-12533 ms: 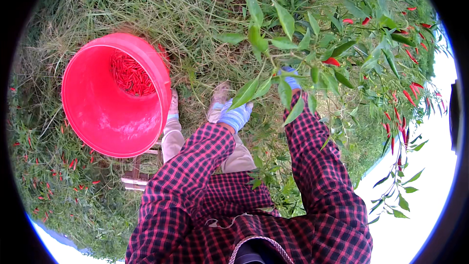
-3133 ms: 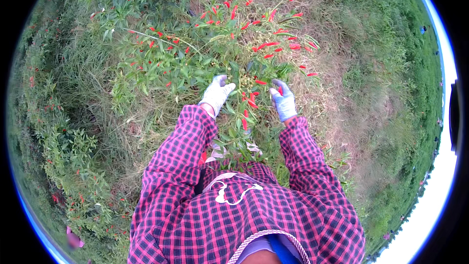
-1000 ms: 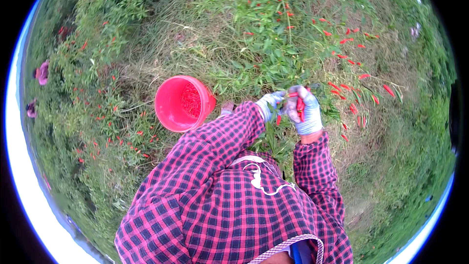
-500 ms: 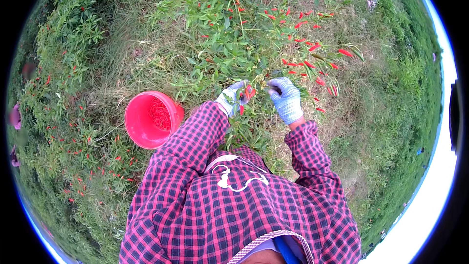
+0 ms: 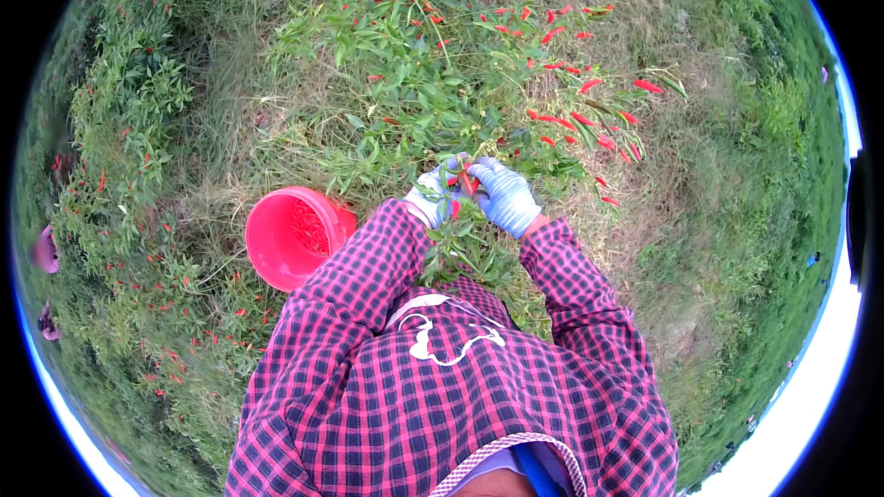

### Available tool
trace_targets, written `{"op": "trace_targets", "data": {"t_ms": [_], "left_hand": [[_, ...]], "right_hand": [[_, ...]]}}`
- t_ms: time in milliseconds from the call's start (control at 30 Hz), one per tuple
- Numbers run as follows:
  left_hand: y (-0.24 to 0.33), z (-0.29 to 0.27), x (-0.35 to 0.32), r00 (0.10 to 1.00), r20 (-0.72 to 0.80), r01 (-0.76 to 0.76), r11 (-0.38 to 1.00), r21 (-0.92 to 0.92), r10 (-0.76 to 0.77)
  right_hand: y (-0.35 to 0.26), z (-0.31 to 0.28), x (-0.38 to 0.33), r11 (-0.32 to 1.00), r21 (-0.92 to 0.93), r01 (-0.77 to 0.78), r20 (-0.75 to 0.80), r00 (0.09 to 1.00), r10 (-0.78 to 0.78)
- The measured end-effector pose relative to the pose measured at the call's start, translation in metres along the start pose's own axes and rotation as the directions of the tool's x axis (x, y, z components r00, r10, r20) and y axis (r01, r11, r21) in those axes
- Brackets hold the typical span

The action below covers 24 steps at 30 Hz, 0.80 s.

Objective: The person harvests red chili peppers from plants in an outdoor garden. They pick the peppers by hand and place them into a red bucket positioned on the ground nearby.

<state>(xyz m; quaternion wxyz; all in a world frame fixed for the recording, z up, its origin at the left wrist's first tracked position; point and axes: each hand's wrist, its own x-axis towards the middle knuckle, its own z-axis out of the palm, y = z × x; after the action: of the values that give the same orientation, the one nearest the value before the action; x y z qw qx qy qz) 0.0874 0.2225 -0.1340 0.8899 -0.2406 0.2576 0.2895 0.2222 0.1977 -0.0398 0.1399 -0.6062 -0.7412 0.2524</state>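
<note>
Nearest the camera, the person's checked pink-and-dark shirt [image 5: 442, 387] filled the lower middle of the view, both sleeves reaching up toward the chilli plant [image 5: 460, 83]. At the near edge of that plant the two gloved hands met. The left hand [image 5: 435, 195] in a pale glove and the right hand [image 5: 502, 195] in a light blue glove were closed together around a small bunch of red chillies [image 5: 465, 184]; each grip was curled shut on it. The chillies between the fingers were slim pods whose long axis ran roughly up and down in the view, one tip hanging toward the person; more detail was too small to tell.

Left of the hands, just beside the left sleeve and clear of the plant, a pink bucket [image 5: 293, 235] stood on the grass [image 5: 718, 248], its mouth tipped toward the camera, with red chillies in its bottom.

Half a second earlier the hands had been a little apart; here they were touching, and the bucket sat closer to the left sleeve in the view.

Beyond the hands the plant spread upward, its ripe pods pointing in many directions. Around it lay rough grass and further green bushes, outdoors in daylight.
</note>
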Motion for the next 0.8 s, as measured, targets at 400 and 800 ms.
{"op": "trace_targets", "data": {"t_ms": [400,800], "left_hand": [[-0.005,-0.008,-0.004,0.998,-0.047,0.043,0.998,0.049,-0.04],[0.01,-0.007,-0.007,0.972,0.174,0.092,0.94,0.327,-0.156]], "right_hand": [[0.009,-0.023,-0.003,-0.238,0.927,-0.291,0.362,0.863,0.353],[0.029,0.007,0.014,0.948,0.142,-0.285,0.178,0.949,0.259]]}}
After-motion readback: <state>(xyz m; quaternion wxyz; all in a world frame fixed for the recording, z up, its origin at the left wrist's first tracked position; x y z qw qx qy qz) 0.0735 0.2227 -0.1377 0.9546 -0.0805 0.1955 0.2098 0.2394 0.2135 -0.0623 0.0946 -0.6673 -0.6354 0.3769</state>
